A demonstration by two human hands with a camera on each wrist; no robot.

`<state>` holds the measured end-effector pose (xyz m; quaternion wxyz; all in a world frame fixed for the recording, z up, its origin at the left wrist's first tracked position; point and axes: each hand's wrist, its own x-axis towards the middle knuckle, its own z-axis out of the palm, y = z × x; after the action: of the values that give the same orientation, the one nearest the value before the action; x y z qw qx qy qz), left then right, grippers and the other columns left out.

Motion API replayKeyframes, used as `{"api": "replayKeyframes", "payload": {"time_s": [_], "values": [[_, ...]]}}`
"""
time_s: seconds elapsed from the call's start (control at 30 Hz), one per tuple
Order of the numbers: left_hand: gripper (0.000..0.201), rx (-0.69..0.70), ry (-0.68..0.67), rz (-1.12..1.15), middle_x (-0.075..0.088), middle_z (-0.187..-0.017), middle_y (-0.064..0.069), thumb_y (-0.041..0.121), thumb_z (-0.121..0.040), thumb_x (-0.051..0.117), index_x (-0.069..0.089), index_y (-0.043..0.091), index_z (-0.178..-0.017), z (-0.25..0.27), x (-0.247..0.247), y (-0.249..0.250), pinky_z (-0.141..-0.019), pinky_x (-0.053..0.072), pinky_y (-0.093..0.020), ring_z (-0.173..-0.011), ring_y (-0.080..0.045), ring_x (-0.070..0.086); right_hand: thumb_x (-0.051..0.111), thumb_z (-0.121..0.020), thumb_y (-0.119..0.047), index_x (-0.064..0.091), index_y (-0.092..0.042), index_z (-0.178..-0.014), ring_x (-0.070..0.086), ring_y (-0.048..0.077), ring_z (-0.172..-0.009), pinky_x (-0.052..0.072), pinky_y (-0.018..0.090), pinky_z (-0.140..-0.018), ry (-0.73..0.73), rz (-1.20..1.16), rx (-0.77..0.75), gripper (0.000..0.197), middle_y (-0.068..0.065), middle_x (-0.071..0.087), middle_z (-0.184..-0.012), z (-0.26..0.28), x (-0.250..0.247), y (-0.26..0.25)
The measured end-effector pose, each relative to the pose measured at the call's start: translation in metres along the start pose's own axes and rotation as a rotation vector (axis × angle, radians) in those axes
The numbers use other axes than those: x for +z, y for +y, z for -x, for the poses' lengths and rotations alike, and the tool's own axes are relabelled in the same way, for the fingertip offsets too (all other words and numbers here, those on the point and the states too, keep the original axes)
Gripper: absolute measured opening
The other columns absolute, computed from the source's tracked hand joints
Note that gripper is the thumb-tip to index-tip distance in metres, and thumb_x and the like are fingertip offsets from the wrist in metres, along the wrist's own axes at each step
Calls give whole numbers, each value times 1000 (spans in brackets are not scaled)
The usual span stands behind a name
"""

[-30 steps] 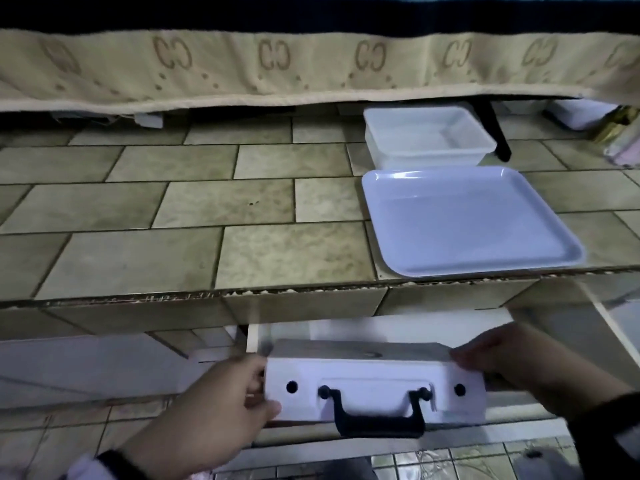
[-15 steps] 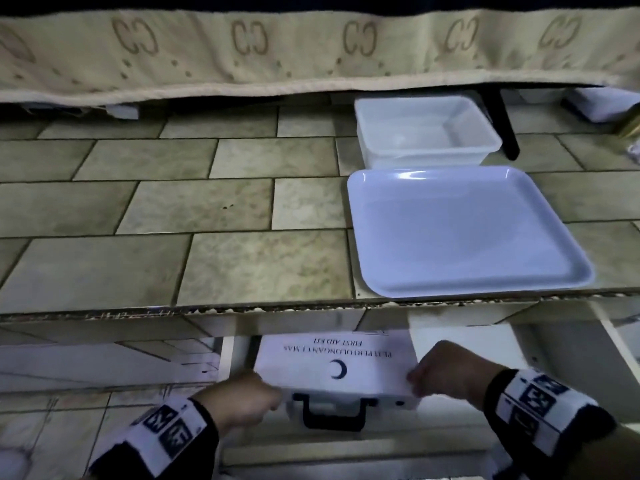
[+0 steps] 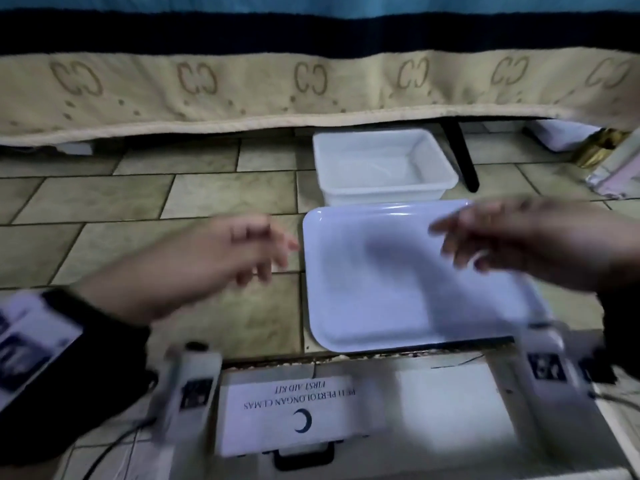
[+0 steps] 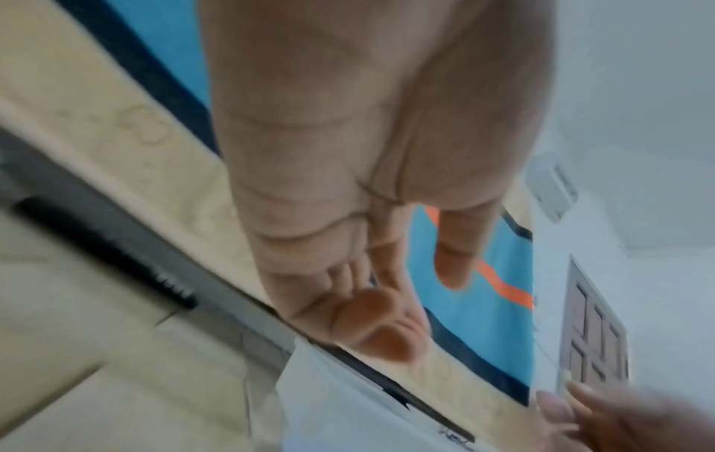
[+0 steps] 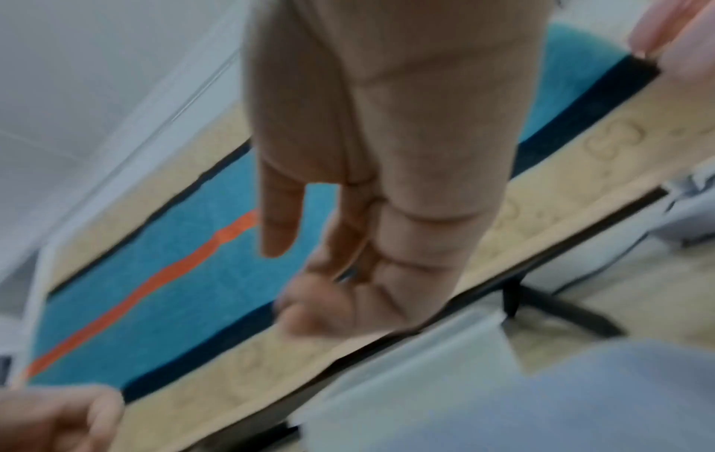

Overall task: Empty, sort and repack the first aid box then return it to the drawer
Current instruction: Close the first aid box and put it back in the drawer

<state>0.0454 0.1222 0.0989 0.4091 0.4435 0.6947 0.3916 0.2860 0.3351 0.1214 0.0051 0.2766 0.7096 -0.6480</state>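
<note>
The first aid box [image 3: 298, 414] sits flat in the open drawer [image 3: 450, 407], just below the tray [image 3: 346, 306] on the tiled floor. Left hand [image 3: 221, 261] and right hand [image 3: 512, 237] hover loose-fingered and empty over the tray, probably because the box is parked.

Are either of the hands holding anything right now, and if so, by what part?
Nothing. Left hand and right hand hover open over the tiled floor and white plastic tray, empty.
</note>
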Motion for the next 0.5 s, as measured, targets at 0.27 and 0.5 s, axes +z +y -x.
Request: {"api": "replayKeyframes", "payload": {"time_s": [0.27,0.5], "values": [[60,-59,135,-227,55,-121,14,56,-92,37,26,30,-145,-117,28,-5,-88,36,-13,-114,-9,51,64,-85,-12,59,-16,-121,53,15,-101,42,22,-88,421,80,62,36,2,62,-107,-100,-48,24],[39,-38,319,-107,58,-99,16,47,-95,41,52,30,-128,-98,33,30,-65,37,-2,-96,-13,60,72,-77,-10,64,-22,-119,57,9,-100,37,23,-100,499,57,-92,44,0,63,-105,-81,-47,13]]}}
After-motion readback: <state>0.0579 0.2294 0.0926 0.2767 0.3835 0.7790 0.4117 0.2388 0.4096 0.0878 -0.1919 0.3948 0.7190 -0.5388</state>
